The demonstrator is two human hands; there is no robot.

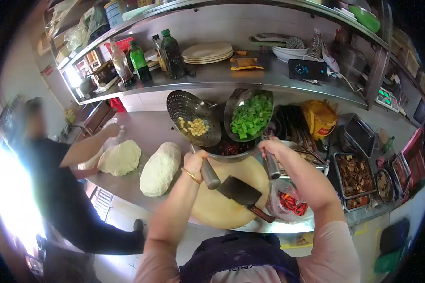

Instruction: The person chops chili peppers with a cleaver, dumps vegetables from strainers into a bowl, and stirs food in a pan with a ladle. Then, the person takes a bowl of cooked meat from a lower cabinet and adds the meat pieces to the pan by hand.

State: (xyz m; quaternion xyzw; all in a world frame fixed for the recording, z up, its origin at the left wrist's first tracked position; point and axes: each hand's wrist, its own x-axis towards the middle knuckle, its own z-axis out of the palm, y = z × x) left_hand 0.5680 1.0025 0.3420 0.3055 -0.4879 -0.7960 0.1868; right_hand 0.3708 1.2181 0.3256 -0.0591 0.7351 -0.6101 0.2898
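Observation:
My left hand (196,165) is closed around the grey handle of a perforated strainer (182,104), tilted, with pale yellow pieces like garlic cloves (193,126) in it. In my right hand (273,146) is the handle of a metal scoop (231,106) full of chopped green peppers (252,115). Both are held over a metal pot (233,157) with dark red contents, partly hidden behind them. Nearer to me, a cleaver (238,190) lies on a round chopping board (212,210).
Dough (160,170) lies on the counter at left, where a co-worker (47,188) handles another dough piece (120,158). A bag of red peppers (290,203) sits right of the board. Trays of brown food (352,174) stand farther right. A shelf (203,81) with bottles runs above.

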